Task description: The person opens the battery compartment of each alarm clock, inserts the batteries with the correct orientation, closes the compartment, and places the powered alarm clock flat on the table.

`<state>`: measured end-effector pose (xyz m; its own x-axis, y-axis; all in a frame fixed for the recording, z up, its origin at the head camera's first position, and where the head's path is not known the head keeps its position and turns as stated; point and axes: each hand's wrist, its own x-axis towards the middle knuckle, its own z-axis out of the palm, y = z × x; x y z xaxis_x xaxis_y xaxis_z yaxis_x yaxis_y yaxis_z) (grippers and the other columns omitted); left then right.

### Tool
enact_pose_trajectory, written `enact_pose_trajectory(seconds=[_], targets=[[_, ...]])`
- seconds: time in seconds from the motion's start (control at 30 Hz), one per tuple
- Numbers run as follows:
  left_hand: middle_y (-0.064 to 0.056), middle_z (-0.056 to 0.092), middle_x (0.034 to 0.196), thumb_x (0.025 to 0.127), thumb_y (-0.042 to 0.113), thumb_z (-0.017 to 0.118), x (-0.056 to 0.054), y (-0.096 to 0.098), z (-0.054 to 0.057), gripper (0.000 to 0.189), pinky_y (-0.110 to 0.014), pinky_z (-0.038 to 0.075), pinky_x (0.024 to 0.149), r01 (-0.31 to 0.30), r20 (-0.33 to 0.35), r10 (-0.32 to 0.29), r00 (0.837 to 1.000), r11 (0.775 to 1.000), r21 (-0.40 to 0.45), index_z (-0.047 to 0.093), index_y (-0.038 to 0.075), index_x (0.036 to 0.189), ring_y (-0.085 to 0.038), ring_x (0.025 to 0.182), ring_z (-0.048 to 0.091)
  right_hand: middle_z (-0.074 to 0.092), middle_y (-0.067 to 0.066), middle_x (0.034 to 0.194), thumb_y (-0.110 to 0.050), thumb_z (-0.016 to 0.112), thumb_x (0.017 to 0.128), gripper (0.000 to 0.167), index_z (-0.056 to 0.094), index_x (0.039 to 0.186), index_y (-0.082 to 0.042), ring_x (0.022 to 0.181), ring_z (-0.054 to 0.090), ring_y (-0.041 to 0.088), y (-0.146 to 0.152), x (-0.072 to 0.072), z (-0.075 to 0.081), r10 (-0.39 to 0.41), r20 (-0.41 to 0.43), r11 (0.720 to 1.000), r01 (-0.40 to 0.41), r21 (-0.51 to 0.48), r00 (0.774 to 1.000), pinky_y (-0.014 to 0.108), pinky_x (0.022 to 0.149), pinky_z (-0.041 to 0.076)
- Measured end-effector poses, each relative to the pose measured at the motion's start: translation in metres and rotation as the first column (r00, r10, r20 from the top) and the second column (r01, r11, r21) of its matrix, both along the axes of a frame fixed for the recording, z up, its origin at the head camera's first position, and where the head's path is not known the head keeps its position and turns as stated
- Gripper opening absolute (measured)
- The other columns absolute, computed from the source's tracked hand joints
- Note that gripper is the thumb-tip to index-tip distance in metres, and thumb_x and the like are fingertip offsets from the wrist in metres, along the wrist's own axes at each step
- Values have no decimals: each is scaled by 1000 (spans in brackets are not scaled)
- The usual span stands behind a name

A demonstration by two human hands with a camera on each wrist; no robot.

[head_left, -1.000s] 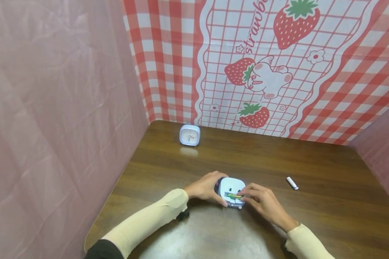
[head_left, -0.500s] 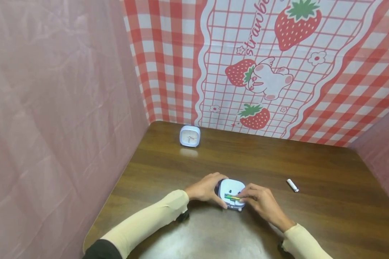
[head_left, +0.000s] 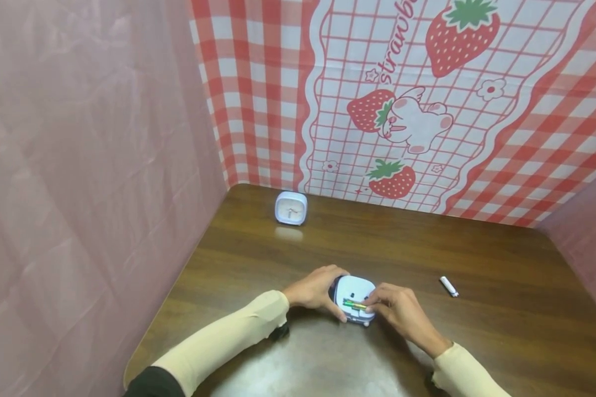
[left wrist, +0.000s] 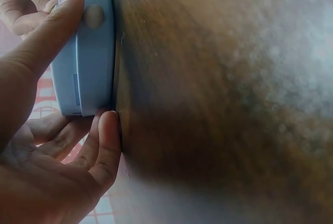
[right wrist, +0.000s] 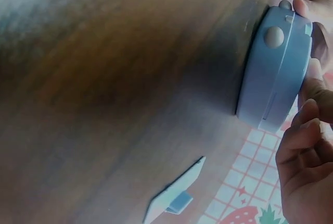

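A pale blue alarm clock (head_left: 354, 288) lies face down on the table, its back turned up. My left hand (head_left: 315, 288) grips its left side, thumb at the near edge; in the left wrist view that thumb presses the casing (left wrist: 96, 52) beside a round foot. On the clock's back, along the near part, is a slim green and yellow battery (head_left: 354, 305). My right hand (head_left: 399, 309) pinches the battery's right end between thumb and fingers. The right wrist view shows the clock (right wrist: 273, 73) from its side, with the right fingers at its back face and the battery hidden.
A second pale alarm clock (head_left: 291, 208) stands upright at the back left. To the right lies a small white battery cover (head_left: 448, 286) with a tab, also seen in the right wrist view. Pink cloth (head_left: 104, 165) and a strawberry-print cloth (head_left: 258, 99) border the wooden table.
The battery's left end has come up a little out of the near recess and its angle has shifted slightly, still in my right fingers. My left hand keeps its grip on the clock.
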<state>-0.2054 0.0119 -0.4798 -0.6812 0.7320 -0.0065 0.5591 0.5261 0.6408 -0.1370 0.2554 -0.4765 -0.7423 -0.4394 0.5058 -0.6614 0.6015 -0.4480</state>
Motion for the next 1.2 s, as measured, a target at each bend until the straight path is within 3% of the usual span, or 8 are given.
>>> enact_pose_trajectory(seconds=[0.4, 0.6, 0.87, 1.2], targets=[[3, 60, 127, 63, 46, 98, 0, -1, -7, 97, -23, 45, 100, -9, 6, 9, 1000, 1000, 12, 54, 11, 143, -8, 112, 54, 63, -17, 82, 3, 91, 67, 32, 75, 78, -23, 74, 58, 1, -6, 4, 8, -47, 48, 996, 43, 84, 998, 26, 66, 55], [2, 60, 127, 63, 45, 98, -1, 0, -3, 96, -24, 45, 101, 1, -1, -1, 1000, 1000, 18, 55, 10, 142, -9, 113, 55, 58, -16, 77, -1, 89, 70, 25, 73, 76, -19, 70, 53, 0, -7, 1, 13, -35, 83, 995, 27, 100, 996, 24, 61, 51], [3, 60, 124, 64, 44, 98, -2, 6, -5, 94, -23, 45, 100, 9, 17, -10, 1000, 1000, 27, 56, 11, 141, -7, 111, 54, 50, -16, 73, 3, 87, 73, 35, 64, 72, -23, 67, 47, 0, -15, 4, 18, -149, 214, 979, 114, 166, 965, 23, 59, 46], [4, 60, 122, 64, 45, 98, 0, 1, -2, 93, -23, 46, 98, -4, -13, 4, 1000, 1000, 17, 56, 10, 140, -7, 108, 55, 51, -16, 76, 7, 85, 73, 36, 64, 74, -22, 69, 49, 0, -18, 4, 16, -149, 212, 982, 118, 150, 966, 23, 60, 48]])
